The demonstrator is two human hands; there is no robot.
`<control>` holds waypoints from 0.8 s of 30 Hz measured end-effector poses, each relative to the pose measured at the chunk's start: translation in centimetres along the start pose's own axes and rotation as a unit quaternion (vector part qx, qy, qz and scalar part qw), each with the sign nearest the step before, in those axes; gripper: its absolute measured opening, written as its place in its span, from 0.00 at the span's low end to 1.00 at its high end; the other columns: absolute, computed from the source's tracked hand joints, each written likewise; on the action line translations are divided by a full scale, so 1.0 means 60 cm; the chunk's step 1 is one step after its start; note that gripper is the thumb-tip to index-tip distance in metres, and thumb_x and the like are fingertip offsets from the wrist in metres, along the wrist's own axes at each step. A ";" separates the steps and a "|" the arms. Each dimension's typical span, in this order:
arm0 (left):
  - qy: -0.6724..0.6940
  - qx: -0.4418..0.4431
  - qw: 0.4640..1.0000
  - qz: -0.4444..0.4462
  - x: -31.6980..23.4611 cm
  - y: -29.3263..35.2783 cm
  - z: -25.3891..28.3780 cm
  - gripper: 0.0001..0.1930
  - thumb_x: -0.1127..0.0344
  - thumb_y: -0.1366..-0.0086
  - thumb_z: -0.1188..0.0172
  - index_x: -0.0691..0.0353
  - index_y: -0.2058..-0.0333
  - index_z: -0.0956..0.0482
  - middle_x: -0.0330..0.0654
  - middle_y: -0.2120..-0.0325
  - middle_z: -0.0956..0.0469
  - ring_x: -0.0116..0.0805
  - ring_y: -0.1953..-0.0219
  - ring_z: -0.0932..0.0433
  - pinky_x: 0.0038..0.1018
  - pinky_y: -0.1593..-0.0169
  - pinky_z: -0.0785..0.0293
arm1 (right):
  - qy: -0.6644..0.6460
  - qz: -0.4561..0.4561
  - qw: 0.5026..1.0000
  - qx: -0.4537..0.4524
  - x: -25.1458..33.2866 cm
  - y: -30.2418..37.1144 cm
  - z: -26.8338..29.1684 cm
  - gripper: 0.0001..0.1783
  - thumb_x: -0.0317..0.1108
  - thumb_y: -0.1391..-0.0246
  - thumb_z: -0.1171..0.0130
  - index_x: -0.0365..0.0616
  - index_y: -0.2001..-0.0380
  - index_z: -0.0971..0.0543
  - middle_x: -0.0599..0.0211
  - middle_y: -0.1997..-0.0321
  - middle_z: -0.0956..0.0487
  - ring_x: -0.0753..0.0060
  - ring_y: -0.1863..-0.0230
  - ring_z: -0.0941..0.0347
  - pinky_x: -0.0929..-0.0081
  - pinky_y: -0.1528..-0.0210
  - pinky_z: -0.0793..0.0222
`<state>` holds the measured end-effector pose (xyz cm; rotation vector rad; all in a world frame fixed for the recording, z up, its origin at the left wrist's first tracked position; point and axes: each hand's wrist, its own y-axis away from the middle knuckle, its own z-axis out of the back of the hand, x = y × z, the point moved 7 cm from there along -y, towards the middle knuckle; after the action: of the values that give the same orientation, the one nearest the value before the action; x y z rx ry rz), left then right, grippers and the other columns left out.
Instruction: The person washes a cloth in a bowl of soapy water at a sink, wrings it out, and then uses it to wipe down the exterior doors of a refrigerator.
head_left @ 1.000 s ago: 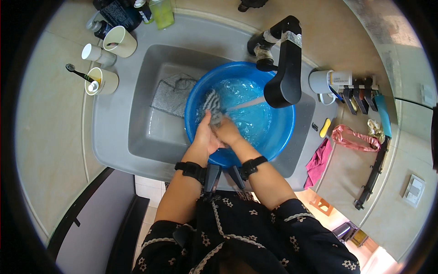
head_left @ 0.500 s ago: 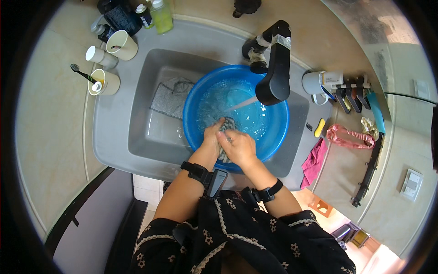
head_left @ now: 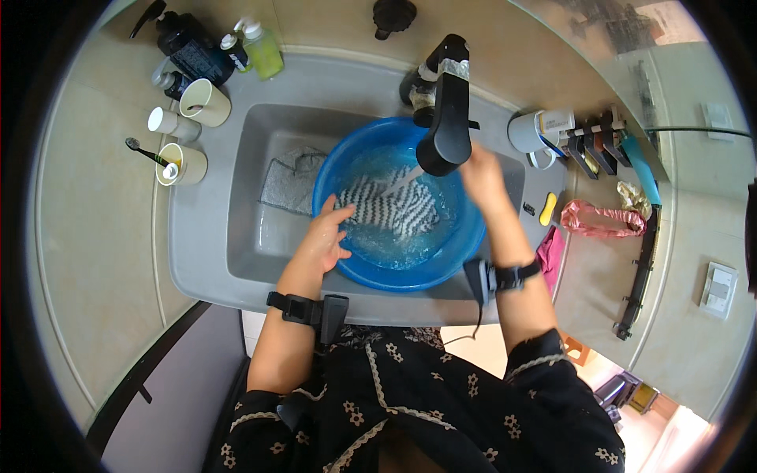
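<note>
A striped grey-and-white cloth (head_left: pixel 390 206) lies spread in the water of a blue basin (head_left: pixel 371 281), with a stream from the black faucet (head_left: pixel 446 150) falling onto it. My left hand (head_left: pixel 322 236) is over the basin's left rim, its fingers apart and nothing held, close to the cloth's left edge. On the right, my right hand (head_left: pixel 482 180) is raised beside the faucet head, near the small lever at its side. Its fingers are blurred and partly hidden behind the faucet, so their grip does not show.
The basin sits in a grey sink (head_left: pixel 244 229) beside a folded grey cloth (head_left: pixel 290 181). Bottles (head_left: pixel 193 55) and cups (head_left: pixel 206 104) line the left ledge. To the right are a white mug (head_left: pixel 524 132), a yellow object (head_left: pixel 548 209) and a pink cloth (head_left: pixel 550 252).
My hands have let go of the striped cloth and moved apart, the left to the basin's rim, the right up to the faucet. The cloth, bunched before, now lies spread in the water.
</note>
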<state>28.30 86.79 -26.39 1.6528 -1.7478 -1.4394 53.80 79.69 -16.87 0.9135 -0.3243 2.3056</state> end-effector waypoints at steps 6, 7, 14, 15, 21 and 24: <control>-0.075 0.036 0.995 -0.058 -0.002 -0.028 -0.025 0.40 0.55 0.42 0.46 0.48 0.36 0.59 0.50 0.36 0.67 0.63 0.36 0.74 0.66 0.44 0.71 | -0.061 -0.051 0.996 -0.039 0.040 -0.077 0.012 0.16 0.37 0.44 0.53 0.37 0.75 0.22 0.60 0.75 0.21 0.67 0.72 0.25 0.73 0.66 0.32; -0.087 0.038 0.994 -0.058 0.000 -0.035 -0.030 0.39 0.55 0.42 0.47 0.48 0.36 0.58 0.49 0.35 0.67 0.63 0.36 0.74 0.66 0.44 0.70 | -0.022 -0.008 0.999 -0.049 0.009 -0.061 -0.005 0.14 0.37 0.46 0.53 0.41 0.77 0.22 0.59 0.76 0.22 0.59 0.72 0.26 0.68 0.66 0.31; 0.165 0.014 0.975 0.147 0.115 -0.086 -0.004 0.36 0.44 0.37 0.58 0.49 0.36 0.60 0.43 0.35 0.62 0.67 0.37 0.68 0.68 0.44 0.69 | 0.201 -0.214 0.942 0.162 -0.049 0.127 -0.283 0.40 0.53 0.54 0.44 0.43 0.42 0.42 0.46 0.46 0.32 0.47 0.46 0.35 0.61 0.45 0.39; 0.175 0.028 0.971 0.159 0.124 -0.084 -0.009 0.37 0.39 0.38 0.64 0.54 0.37 0.57 0.46 0.36 0.59 0.64 0.37 0.64 0.66 0.43 0.67 | 0.230 -0.214 0.937 0.155 -0.029 0.137 -0.292 0.38 0.53 0.55 0.44 0.43 0.44 0.39 0.48 0.49 0.30 0.48 0.47 0.34 0.62 0.46 0.38; 0.310 0.103 0.936 0.135 0.116 -0.069 -0.046 0.40 0.33 0.40 0.64 0.62 0.42 0.45 0.52 0.43 0.42 0.55 0.40 0.46 0.58 0.42 0.53 | -0.013 -0.055 0.974 0.218 0.007 0.181 -0.281 0.28 0.54 0.59 0.41 0.39 0.65 0.25 0.54 0.62 0.25 0.51 0.55 0.31 0.63 0.53 0.35; 0.293 0.082 0.945 0.118 0.126 -0.070 -0.058 0.33 0.36 0.40 0.59 0.61 0.50 0.34 0.50 0.55 0.29 0.48 0.52 0.30 0.45 0.49 0.35 | -0.070 -0.076 0.969 0.226 0.051 0.207 -0.221 0.26 0.54 0.58 0.40 0.38 0.68 0.24 0.54 0.62 0.25 0.51 0.56 0.31 0.63 0.55 0.35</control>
<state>31.33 79.40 -31.20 1.6538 -1.6600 -0.6154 37.15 77.28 -24.42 1.2767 0.2215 2.2137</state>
